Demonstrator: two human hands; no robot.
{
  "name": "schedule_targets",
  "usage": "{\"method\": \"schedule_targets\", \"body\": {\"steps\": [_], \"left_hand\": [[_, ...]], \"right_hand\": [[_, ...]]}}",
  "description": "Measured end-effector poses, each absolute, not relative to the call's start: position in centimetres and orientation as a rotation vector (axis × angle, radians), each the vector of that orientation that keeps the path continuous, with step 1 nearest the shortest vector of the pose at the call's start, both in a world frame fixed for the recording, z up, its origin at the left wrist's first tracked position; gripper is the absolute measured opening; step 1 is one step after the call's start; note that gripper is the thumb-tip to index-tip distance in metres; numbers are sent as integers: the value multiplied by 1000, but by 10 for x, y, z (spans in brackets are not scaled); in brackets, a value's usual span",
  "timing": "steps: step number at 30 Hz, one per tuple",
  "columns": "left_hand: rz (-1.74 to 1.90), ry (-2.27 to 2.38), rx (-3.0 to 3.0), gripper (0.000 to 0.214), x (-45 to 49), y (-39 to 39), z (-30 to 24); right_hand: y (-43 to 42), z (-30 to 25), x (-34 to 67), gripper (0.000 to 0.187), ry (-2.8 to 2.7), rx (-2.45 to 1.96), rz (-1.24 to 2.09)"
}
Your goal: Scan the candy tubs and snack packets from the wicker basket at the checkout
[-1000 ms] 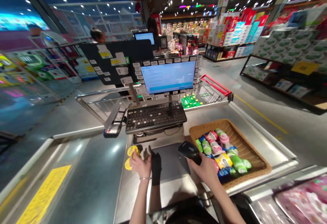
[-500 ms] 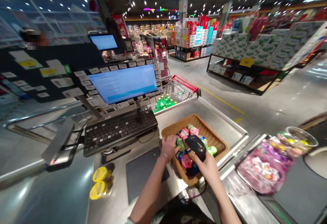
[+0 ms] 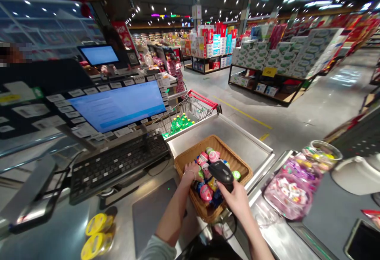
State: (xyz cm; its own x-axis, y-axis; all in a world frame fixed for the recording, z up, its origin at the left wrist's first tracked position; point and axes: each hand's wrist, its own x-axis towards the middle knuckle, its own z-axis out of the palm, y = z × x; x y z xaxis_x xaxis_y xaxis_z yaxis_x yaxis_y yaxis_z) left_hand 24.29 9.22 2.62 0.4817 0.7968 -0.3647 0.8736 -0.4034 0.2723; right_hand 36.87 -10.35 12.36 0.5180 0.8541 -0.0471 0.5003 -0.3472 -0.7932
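Note:
A black barcode scanner point(image 3: 221, 172) is held in my right hand point(image 3: 236, 198), its head over the wicker basket point(image 3: 245, 167). Inside the basket lies a pile of small, round wrapped packs, among them a pink pack point(image 3: 206, 192) and a green-lidded pack point(image 3: 236, 175). My left hand point(image 3: 192, 170) reaches into the basket's left side, against the packs. Its fingers look apart and bent downward, their tips partly hidden. A bracelet circles that wrist.
Left of the basket are a monitor point(image 3: 118, 105), a keyboard point(image 3: 118, 165) and yellow-lidded tubs point(image 3: 95, 224). Beyond the counter stands a shopping cart point(image 3: 204, 99) with green bottles point(image 3: 181, 123). Pink bags point(image 3: 289, 190) lie right, near a phone point(image 3: 363, 240).
The view has turned right, so the scene sits further left. My left hand has shifted toward the basket's left inner side. The scanner remains in my right hand above the packs.

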Motion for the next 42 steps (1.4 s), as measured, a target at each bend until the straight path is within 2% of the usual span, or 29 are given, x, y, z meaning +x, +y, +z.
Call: {"method": "schedule_targets", "body": {"steps": [5,8,11,14,17,29,37,42], "left_hand": [[-164,1421,2277,93,242,90,33],[-31,1459,2288,79,233,79,45],[433,1432,2334,62,213,64,57],[917,1347,2317,63,184,49,66],[1124,1358,2225,66,153,33,68],[1279,1631,2155,60,69,-17,59],[1325,1723,2189,59,46,-29,59],[1348,1728,2209,60,38,-30,53]], "right_hand": [[-100,124,370,42,-1112,-1991,633],[-100,126,370,42,-1132,-1958,627],[-100,130,365,34,-1195,-1941,580],[-100,135,354,24,-1326,-1994,529],[-98,143,338,25,-1498,-2071,484],[-97,160,273,36,-1991,-1995,538],[-97,163,258,30,-2037,-1988,548],[-97,166,253,39,-2015,-1917,596]]}}
